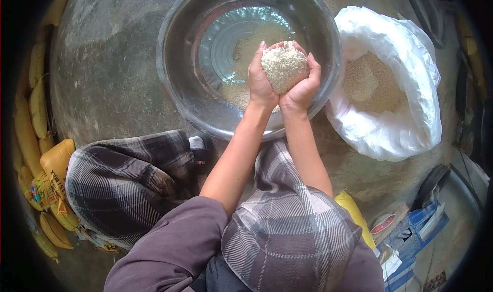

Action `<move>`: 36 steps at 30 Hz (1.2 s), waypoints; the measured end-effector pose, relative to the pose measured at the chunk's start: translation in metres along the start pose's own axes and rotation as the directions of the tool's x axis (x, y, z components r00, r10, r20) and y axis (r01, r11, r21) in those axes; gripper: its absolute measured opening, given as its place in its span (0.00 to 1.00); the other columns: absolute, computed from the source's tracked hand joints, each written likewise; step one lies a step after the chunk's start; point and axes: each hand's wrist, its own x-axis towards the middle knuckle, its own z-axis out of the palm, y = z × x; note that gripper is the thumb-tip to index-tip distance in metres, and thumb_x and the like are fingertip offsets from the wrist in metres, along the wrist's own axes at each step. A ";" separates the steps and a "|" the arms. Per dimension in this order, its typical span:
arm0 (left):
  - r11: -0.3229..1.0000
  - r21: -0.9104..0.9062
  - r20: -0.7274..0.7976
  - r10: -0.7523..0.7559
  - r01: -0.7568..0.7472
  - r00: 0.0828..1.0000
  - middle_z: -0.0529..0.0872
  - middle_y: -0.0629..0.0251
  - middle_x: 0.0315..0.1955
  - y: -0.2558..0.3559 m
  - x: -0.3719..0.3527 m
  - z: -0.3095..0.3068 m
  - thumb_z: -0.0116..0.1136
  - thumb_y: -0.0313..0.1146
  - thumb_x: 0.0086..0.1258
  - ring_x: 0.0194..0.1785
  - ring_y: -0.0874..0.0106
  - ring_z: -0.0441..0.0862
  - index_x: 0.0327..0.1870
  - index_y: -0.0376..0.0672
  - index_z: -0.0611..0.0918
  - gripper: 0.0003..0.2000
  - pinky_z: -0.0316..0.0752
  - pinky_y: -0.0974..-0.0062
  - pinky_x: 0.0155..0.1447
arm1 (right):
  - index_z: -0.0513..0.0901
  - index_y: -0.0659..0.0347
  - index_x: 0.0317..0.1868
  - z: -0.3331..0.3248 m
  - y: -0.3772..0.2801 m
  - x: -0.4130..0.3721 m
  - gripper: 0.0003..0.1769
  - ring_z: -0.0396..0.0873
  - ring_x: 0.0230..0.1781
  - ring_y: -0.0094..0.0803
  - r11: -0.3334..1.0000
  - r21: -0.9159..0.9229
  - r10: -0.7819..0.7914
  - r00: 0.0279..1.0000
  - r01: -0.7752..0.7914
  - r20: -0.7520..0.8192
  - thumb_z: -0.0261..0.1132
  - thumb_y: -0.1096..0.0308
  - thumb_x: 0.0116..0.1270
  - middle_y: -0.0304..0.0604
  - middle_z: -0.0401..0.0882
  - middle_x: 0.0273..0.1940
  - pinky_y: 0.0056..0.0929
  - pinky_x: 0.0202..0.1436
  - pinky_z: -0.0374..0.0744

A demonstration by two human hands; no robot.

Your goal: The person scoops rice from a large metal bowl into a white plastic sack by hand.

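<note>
Cupped together over a large metal basin (177, 89), my left hand (263, 84) and my right hand (306, 84) hold a heap of pale grain (284, 66). Their inner edges touch at the wrists, and the fingers curl up around the heap. Below them, more grain (251, 45) lies spread on the shiny bottom of the basin. To the right of the basin stands an open white plastic bag (411, 50) with brownish grain (372, 81) inside.
Yellow cobs or pods (37, 107) and a yellow printed package (56, 163) lie along the left edge. At the lower right are a yellow bag (355, 212) and blue-and-white packaging (411, 240). My knees, in plaid cloth, flank my forearms.
</note>
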 end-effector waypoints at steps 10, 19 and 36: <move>0.999 -0.026 -0.030 -0.033 0.032 0.999 0.83 0.57 0.40 -0.015 0.004 -0.009 0.45 0.46 0.73 0.45 0.65 0.81 0.43 0.38 0.78 0.18 0.77 0.66 0.54 | 0.82 0.72 0.41 -0.019 0.000 0.008 0.22 0.80 0.44 0.36 1.000 0.023 0.014 1.000 -0.013 -0.025 0.51 0.59 0.66 0.50 0.82 0.42 0.30 0.53 0.76; 0.958 0.286 -0.159 0.028 0.019 0.987 0.85 0.55 0.29 -0.073 0.002 0.088 0.48 0.38 0.71 0.30 0.68 0.84 0.36 0.32 0.82 0.16 0.81 0.71 0.37 | 0.78 0.65 0.42 -0.056 -0.082 0.045 0.18 0.81 0.42 0.40 0.999 -0.019 -0.048 0.978 0.045 -0.202 0.51 0.59 0.62 0.49 0.80 0.42 0.41 0.48 0.81; 0.367 0.827 0.323 0.312 -0.426 0.894 0.88 0.61 0.35 0.029 0.048 0.021 0.50 0.32 0.69 0.38 0.73 0.84 0.43 0.38 0.85 0.12 0.76 0.77 0.43 | 0.76 0.72 0.50 -0.060 -0.092 0.035 0.17 0.75 0.52 0.38 0.401 -0.849 -0.792 0.596 0.345 -0.132 0.53 0.70 0.64 0.52 0.76 0.51 0.34 0.57 0.74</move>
